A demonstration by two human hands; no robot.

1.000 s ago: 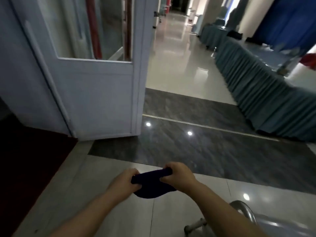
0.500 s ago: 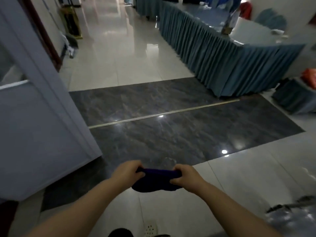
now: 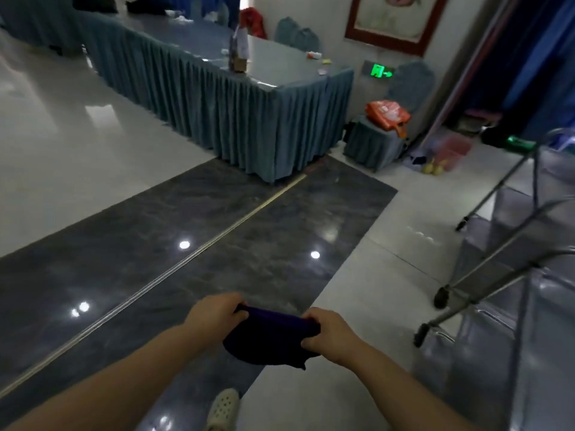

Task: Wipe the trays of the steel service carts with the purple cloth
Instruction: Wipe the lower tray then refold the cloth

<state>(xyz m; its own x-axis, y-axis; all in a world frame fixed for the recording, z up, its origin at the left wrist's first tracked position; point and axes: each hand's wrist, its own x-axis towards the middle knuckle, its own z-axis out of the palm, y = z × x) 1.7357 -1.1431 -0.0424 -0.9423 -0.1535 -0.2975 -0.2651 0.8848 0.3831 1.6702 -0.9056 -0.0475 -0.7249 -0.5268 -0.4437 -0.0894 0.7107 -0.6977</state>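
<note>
So from the head cam, the person has the purple cloth (image 3: 270, 340) stretched between both hands out in front, low in the frame over the floor. The left hand (image 3: 214, 312) has its fingers curled over the cloth's left end, and the right hand (image 3: 329, 334) is bunched around the right end, so both are properly gripping it, not just touching. The cloth sags a bit in the middle and a small corner hangs down below the right hand. It looks really dark here, almost navy.

The steel service carts (image 3: 510, 290) are off to the right edge, well apart from the cloth. You can see shiny tube frames, small black wheels and grey steel trays, though they're blurry and cut off by the frame, so it's hard to say how many carts there are.

Under the hands the floor switches from a dark marble strip (image 3: 174, 244) with a thin brass line running through it to pale glossy tiles. A light perforated clog (image 3: 222, 409) pokes in at the bottom. Further back there's a long table with a pleated teal skirt (image 3: 217, 101), a covered chair with an orange bag (image 3: 387, 113) on it, and a green exit sign (image 3: 379, 71) low on the wall.
</note>
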